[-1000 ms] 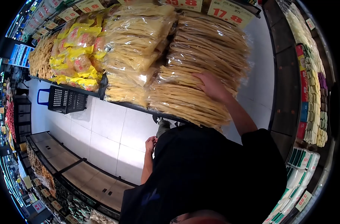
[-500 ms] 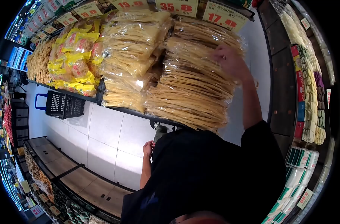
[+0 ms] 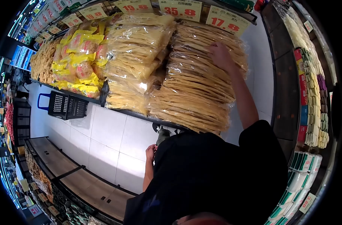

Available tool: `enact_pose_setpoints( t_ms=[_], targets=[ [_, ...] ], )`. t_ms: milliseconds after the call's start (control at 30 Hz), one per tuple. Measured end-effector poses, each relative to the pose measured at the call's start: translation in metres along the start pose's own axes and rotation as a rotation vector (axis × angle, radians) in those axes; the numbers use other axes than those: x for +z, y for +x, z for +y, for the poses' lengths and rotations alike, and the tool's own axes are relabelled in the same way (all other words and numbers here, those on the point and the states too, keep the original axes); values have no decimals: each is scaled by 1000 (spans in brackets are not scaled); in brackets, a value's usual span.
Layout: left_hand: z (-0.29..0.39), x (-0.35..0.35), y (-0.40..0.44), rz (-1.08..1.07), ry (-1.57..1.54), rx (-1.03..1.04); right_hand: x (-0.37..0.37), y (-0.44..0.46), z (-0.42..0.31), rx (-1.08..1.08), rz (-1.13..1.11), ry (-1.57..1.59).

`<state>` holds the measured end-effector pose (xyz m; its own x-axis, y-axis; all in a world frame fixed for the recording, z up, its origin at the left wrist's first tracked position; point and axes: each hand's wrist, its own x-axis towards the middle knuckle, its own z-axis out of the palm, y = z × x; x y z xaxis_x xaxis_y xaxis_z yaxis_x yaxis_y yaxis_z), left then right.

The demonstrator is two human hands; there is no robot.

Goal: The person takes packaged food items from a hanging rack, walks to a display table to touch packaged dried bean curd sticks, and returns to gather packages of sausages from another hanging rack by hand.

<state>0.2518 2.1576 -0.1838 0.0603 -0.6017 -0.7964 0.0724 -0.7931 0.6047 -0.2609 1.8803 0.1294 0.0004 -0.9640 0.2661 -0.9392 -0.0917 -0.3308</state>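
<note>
Bagged sticks (image 3: pixel 195 90): long, tan, in clear plastic bags, stacked at the display's (image 3: pixel 104 93) right end; too overlapped to count.
Right hand (image 3: pixel 220 55): fingers bent against the upper bags; whether they pinched the plastic, I could not tell.
Left hand (image 3: pixel 151 151): hung beside the trouser leg (image 3: pixel 163 135), fingers curled; holding anything or not, I could not tell.
Paler bags (image 3: pixel 135 56): one clear-wrapped stack, just left.
Price cards (image 3: pixel 226 21): the four nearest read 17.8, 35.8, 19.8, 19.8; 17.8 stood behind the sticks.
Yellow packets (image 3: pixel 80 70): round tan contents, red print too small.
Basket (image 3: pixel 67 107): one, black, blue-handled, on the floor (image 3: pixel 107 127).
</note>
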Motion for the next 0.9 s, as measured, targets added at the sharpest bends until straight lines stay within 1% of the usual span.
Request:
enact_pose_setpoints(
  t_ms=[67,100,167,233,300,333,400,433,500,533,600,633,667,733,767,833,867,900],
  targets=[
    [3,2,-4,19,21,-21,-12,-13,-26,76,-5,129],
    [6,3,-7,20,28,-28,-18,-20,-42,76,-19,136],
    [2,1,-4,14,20,-28,-23,-37,-73,154,-374,480],
    [1,-2,-1,-9,22,-23,-18,-60,-93,14,-722,485],
    [-1,-3,0,-1,15,-24,10,-97,-110,-186,-724,414],
    [-1,-2,0,-2,8,-21,24,-117,-116,-187,-727,417],
    [4,1,-4,6,14,-27,41,-142,-127,-136,-607,-15],
    [4,2,-5,2,20,-28,39,-142,-126,-135,-609,-13],
    [3,0,-5,0,26,-29,27,-132,-129,14,-747,190],
    [2,-1,-6,2,20,-45,26,-129,-124,15,-749,191],
    [6,2,-2,-13,22,-55,22,-125,-108,112,-691,353],
    [6,2,-5,-6,53,-45,21,-127,-104,119,-629,380],
    [7,1,-7,-1,85,-35,17,-128,-100,132,-619,372],
    [4,-1,-1,-14,87,-29,4,-124,-92,-5,-580,454],
    [3,-2,0,-13,69,-33,-12,-119,-94,1,-573,443],
    [2,-3,0,-12,53,-31,-63,-102,-109,101,-621,468],
    [2,-2,-1,-20,52,-28,-88,-94,-116,103,-616,461],
    [2,-2,-1,-8,69,-35,-112,-87,-123,267,-538,432]
  ],
)
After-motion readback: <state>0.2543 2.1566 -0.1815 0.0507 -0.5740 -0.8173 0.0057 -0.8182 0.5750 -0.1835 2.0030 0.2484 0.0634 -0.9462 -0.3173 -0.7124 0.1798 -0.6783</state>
